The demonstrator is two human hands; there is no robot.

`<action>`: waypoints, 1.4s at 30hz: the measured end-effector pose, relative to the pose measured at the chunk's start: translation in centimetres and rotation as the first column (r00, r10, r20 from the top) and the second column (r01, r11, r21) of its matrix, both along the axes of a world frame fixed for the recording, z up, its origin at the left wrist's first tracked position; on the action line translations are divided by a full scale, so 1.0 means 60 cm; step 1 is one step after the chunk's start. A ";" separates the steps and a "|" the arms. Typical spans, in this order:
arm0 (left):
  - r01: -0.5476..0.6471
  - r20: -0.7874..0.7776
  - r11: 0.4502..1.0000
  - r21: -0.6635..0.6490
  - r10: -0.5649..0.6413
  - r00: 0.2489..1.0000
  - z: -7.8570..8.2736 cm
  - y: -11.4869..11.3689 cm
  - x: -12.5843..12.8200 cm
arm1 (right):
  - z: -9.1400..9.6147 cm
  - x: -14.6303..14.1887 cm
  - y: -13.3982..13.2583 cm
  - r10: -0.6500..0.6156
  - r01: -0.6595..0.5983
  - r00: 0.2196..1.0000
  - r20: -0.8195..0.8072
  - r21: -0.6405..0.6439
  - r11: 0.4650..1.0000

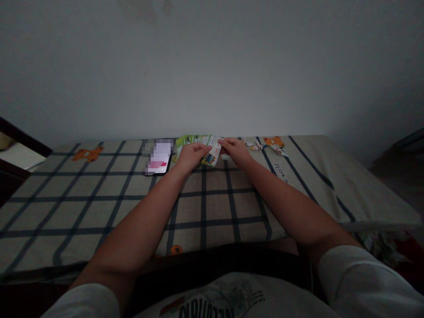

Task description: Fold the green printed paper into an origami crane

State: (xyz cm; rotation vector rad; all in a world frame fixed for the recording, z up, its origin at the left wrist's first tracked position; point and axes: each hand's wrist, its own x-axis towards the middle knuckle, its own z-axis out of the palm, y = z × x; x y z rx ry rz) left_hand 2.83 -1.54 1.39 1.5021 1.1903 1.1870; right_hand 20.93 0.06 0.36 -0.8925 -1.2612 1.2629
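A checked cloth (190, 207) covered the long table, its pale ground crossed by dark blue lines, and the far edge met a plain grey wall (212, 75). High on that wall, left of centre, was a brownish stain (139, 11). The light was dim, and the right side of the room fell into shadow. One orange bear print (88, 153) marked the cloth at left, another (274, 141) at right, with lettering (281, 173) below the second.

Near the wall, around the middle of the table, the hands held a small printed packet (214, 152) — the left hand (194, 155) pinching its left side between thumb and fingers, the right hand (236, 149) pinching its upper right edge. Green packets (188, 140) lay just behind the left hand. A phone (160, 157), its lit screen partly blurred, lay to their left; torn-looking scraps (281, 151) lay beyond the right hand. Dark wooden framing (26, 136) stood at the table's left end.
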 end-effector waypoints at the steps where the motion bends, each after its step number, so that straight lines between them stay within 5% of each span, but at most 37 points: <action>1: -0.004 -0.001 1.000 -0.005 0.004 1.000 -0.001 0.001 0.000 | -0.001 0.000 0.001 -0.004 0.004 1.000 -0.004 0.004 1.000; 13: -0.020 -0.041 0.999 0.045 0.022 0.999 -0.001 0.002 -0.001 | 0.000 0.000 -0.002 0.075 -0.074 0.997 0.010 -0.034 0.997; 22: 0.065 0.056 0.997 -0.049 -0.062 0.997 0.001 0.000 -0.002 | -0.003 0.004 0.005 -0.076 0.072 0.992 0.105 0.045 0.996; 29: -0.041 0.126 0.999 -0.010 0.042 0.991 -0.019 0.020 -0.005 | -0.006 0.001 0.000 0.142 -0.139 0.988 0.065 -0.048 0.989; 36: -0.017 0.118 1.000 -0.009 0.018 0.993 -0.006 0.007 0.000 | -0.013 0.004 0.005 0.019 -0.037 0.980 0.198 0.084 0.996; 42: -0.094 0.196 0.995 0.019 0.088 0.977 -0.011 0.006 0.007 | -0.013 0.002 0.004 0.190 -0.188 0.975 0.111 -0.033 0.982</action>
